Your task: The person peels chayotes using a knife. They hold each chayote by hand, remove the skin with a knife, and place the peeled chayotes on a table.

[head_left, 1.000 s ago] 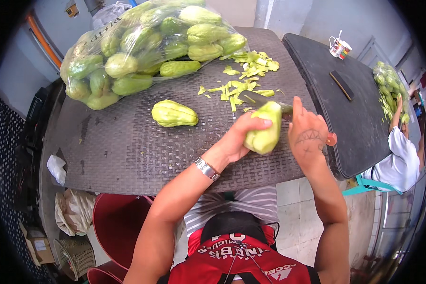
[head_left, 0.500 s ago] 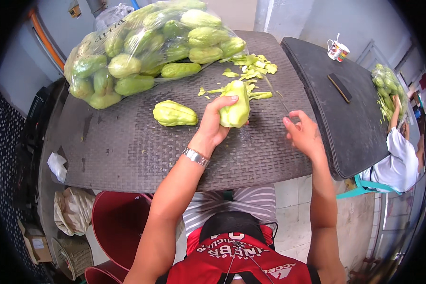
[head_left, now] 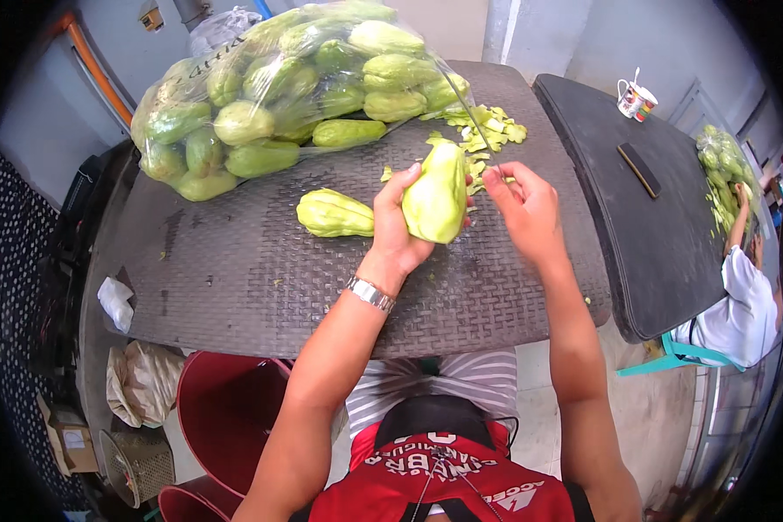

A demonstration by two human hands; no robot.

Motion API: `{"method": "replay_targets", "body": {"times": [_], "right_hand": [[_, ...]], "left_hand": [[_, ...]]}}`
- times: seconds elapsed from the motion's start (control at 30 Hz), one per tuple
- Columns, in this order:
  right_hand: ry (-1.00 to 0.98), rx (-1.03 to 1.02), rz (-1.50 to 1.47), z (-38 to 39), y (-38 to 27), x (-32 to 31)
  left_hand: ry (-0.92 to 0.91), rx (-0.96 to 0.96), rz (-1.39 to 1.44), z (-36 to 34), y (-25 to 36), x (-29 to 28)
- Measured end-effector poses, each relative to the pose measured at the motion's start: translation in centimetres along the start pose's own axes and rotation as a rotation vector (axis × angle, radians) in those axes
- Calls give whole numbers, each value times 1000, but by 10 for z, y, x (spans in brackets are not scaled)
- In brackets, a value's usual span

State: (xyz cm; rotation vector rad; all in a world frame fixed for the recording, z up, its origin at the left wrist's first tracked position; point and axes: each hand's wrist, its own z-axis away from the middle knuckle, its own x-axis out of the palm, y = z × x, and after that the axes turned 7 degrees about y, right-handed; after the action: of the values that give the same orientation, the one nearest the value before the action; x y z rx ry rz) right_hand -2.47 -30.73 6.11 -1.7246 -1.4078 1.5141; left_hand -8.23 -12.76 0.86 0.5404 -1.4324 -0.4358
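Note:
A pale green chayote [head_left: 437,198], its skin largely peeled, is gripped in my left hand [head_left: 395,228] above the table, thumb along its near-left side. My right hand [head_left: 527,207] closes on a knife, whose thin blade [head_left: 476,120] points away and to the left, past the chayote's far end. The knife's handle is hidden in my fingers. Just left of my left hand lies another chayote [head_left: 334,214] on the table. Behind the held one, green peelings [head_left: 494,129] are heaped near a large clear plastic bag [head_left: 265,91] full of chayotes.
The brown woven-pattern table [head_left: 235,278] stands before me, with a white crumpled scrap [head_left: 116,304] at its left edge. Red bins [head_left: 226,409] sit below. On a dark table [head_left: 618,217] to the right are mugs [head_left: 637,100] and a dark oblong object [head_left: 639,170]; a co-worker [head_left: 739,296] sits there handling chayotes.
My right hand has moved left and up, close to the held chayote, and the knife blade has swung over toward the bag. The chayote has tilted slightly in my left hand.

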Motion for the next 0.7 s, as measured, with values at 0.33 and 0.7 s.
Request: {"method": "replay_targets", "body": {"times": [0.33,0.7], "right_hand": [[275,-100,-195,-44,39,44],[104,144,-334,-51,49,31]], "left_hand": [[8,-63,94,-1,1,-6],[-212,-113,-21,-1,9,-11]]}}
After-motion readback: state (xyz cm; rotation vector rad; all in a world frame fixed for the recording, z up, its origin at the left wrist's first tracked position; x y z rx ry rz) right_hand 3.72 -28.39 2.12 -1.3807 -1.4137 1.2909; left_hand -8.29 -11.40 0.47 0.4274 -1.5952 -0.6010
